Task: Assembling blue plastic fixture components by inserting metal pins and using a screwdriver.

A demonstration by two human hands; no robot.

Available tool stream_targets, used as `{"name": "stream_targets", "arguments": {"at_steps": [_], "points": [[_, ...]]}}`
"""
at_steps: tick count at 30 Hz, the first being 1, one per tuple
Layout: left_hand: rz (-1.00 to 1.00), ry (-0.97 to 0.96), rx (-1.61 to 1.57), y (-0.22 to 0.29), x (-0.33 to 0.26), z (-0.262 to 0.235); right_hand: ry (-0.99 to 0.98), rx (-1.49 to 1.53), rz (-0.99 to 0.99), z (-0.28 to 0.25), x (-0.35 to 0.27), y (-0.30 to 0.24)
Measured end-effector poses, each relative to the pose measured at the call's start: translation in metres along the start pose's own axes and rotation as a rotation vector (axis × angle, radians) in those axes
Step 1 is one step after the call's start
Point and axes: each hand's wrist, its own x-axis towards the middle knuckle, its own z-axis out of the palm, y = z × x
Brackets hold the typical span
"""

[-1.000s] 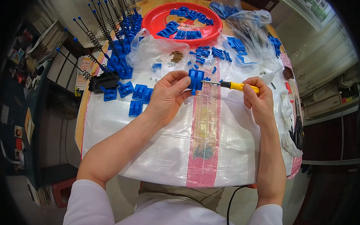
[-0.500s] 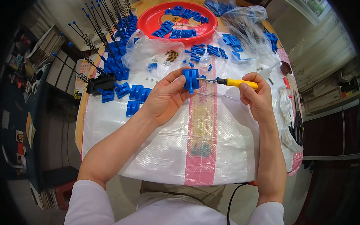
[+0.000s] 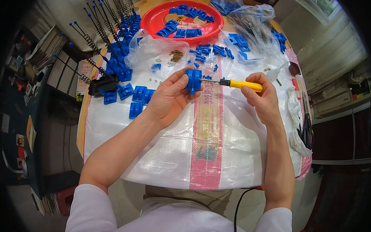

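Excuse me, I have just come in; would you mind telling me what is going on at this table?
The person's left hand holds a blue plastic part above the white sheet. The right hand grips a yellow-handled screwdriver, its shaft reaching the part's right side; whether the tip sits in a screw is too small to tell. Beyond the hands lie brass-coloured rods and a red tray holding more blue pieces.

head | fisheye at head height | facing down and forward | hands [image 3: 169, 98] near, table [image 3: 81, 133] below
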Motion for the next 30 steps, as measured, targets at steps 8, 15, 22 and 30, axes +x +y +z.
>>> {"name": "stream_targets", "arguments": {"at_steps": [8,15,22,30], "points": [[0.003,-0.028,-0.02,-0.001,0.0,-0.001,-0.07,0.028,0.098,-0.005,-0.001,0.0],[0.005,-0.014,-0.022,0.0,0.002,0.002,-0.04,0.026,0.111,-0.005,-0.002,-0.001],[0.029,0.015,-0.041,0.0,0.002,0.002,-0.073,0.002,0.032,0.002,-0.003,-0.006],[0.002,0.033,0.004,0.001,0.0,0.005,-0.091,-0.026,0.083,-0.003,-0.002,-0.004]]}}
